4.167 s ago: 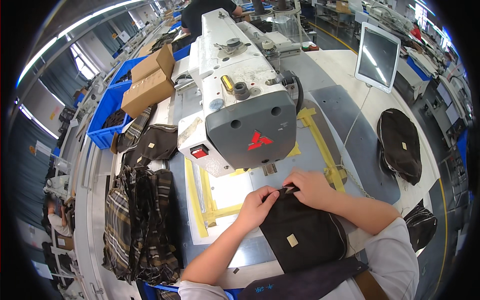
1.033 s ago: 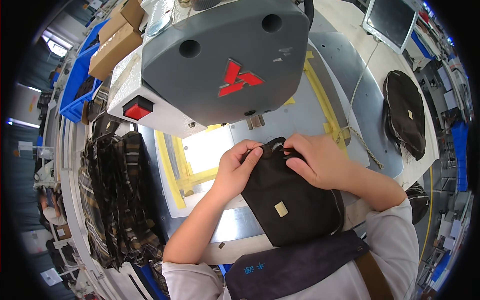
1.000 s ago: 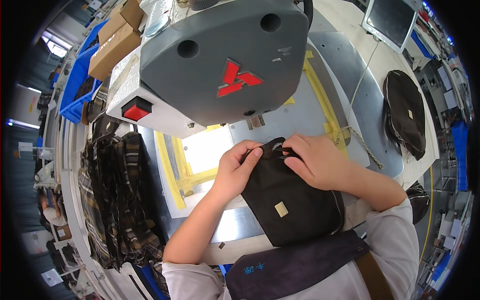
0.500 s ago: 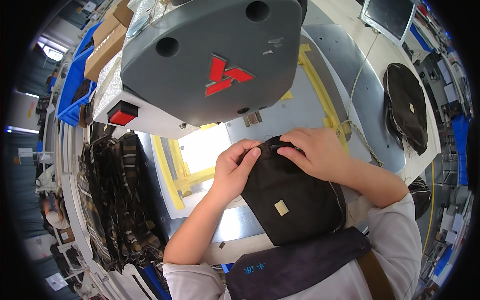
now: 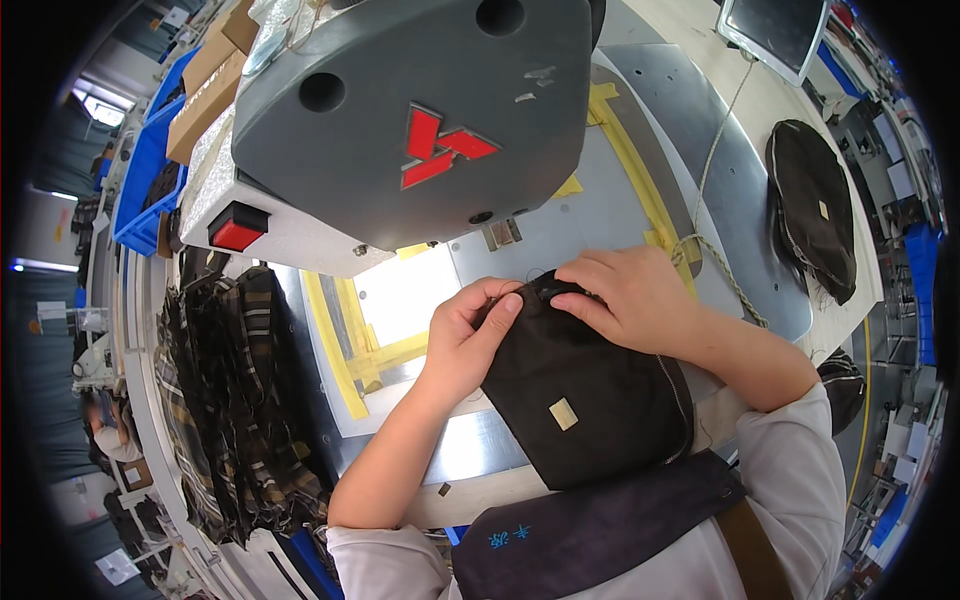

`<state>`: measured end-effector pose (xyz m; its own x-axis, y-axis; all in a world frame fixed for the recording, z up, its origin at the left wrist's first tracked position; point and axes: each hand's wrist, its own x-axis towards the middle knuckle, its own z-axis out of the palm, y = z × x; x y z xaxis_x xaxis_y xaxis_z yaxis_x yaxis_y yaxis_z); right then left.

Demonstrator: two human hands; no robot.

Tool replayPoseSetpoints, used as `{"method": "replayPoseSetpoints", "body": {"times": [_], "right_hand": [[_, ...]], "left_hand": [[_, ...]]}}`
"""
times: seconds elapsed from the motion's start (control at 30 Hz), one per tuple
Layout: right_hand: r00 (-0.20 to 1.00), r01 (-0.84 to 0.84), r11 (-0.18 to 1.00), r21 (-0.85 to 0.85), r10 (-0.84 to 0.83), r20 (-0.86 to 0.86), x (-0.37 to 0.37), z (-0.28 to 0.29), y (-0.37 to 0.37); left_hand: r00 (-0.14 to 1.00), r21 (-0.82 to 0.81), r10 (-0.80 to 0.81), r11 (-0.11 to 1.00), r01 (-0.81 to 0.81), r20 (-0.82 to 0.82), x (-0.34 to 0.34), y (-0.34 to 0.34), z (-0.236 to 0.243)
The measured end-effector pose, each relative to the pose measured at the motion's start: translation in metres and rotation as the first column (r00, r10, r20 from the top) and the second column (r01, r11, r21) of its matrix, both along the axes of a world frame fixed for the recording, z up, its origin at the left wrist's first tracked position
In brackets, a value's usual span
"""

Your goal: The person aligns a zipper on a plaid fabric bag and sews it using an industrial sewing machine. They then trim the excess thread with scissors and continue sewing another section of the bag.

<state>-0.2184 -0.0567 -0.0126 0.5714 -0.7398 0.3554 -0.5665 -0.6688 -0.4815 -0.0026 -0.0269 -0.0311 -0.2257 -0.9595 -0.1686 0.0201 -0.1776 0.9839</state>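
Dark-brown cloth bag point(image 5: 598, 385) lies just nearside of the fingers, its top edge pinched by both the left hand point(image 5: 468, 340) and right hand point(image 5: 638, 302); uneven pulling could make its layers slip.

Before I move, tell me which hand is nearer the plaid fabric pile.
Left. The left hand is to the right of the plaid fabric pile; the right hand is farther right.

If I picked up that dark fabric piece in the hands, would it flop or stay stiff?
The dark fabric piece would probably flop, as its cloth looks puckered where the left hand and right hand pinch it. It's likely light too, since it lies fairly flat, with no large bulge showing.
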Motion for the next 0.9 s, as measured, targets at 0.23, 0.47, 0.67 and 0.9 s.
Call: {"method": "replayPoseSetpoints", "body": {"times": [0.23, 0.47, 0.67, 0.9], "right_hand": [[0.998, -0.026, 1.0, 0.014, 0.025, 0.065, 0.002, -0.003, 0.0], [0.999, 0.029, 1.0, -0.001, -0.029, -0.023, 0.006, -0.004, 0.007], [0.999, 0.042, 0.998, 0.043, -0.043, 0.015, 0.007, -0.005, 0.012], [0.999, 0.027, 0.998, 0.061, -0.028, 0.018, 0.006, -0.001, 0.014]], "left_hand": [[0.998, -0.019, 0.011, 1.0, -0.01, 0.06, -0.003, 0.001, 0.003], [0.994, -0.038, 0.047, 0.998, -0.043, 0.097, -0.004, 0.003, -0.002], [0.994, -0.089, 0.057, 0.995, -0.049, 0.095, -0.004, 0.005, -0.003], [0.993, -0.136, 0.06, 0.99, -0.046, 0.102, -0.006, 0.008, -0.004]]}}
